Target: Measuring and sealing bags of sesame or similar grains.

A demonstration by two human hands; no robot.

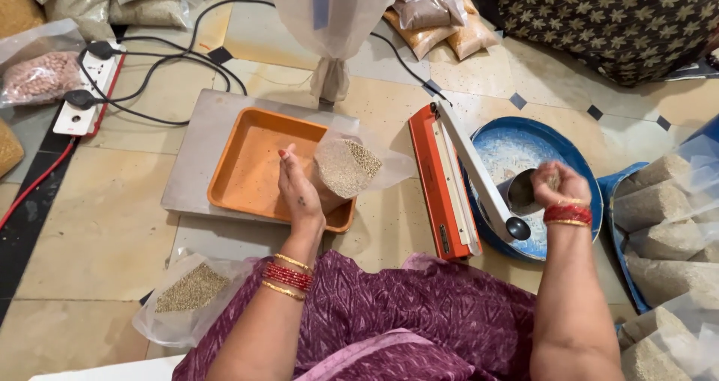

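My left hand (299,190) holds a clear plastic bag of small grain (346,167) upright over the near right corner of an orange tray (251,164). The tray rests on a flat grey weighing scale (187,164). My right hand (560,186) grips a small metal cup (522,190) tilted over a round blue basin (524,137) that holds a thin layer of grain. Between the two hands stands an orange heat sealer (442,182) with its white arm raised.
A filled grain bag (187,295) lies on the tiled floor by my left knee. More filled bags (663,231) are stacked at the right edge and along the back. A white power strip (86,89) with black cables sits at the left. Purple cloth covers my lap.
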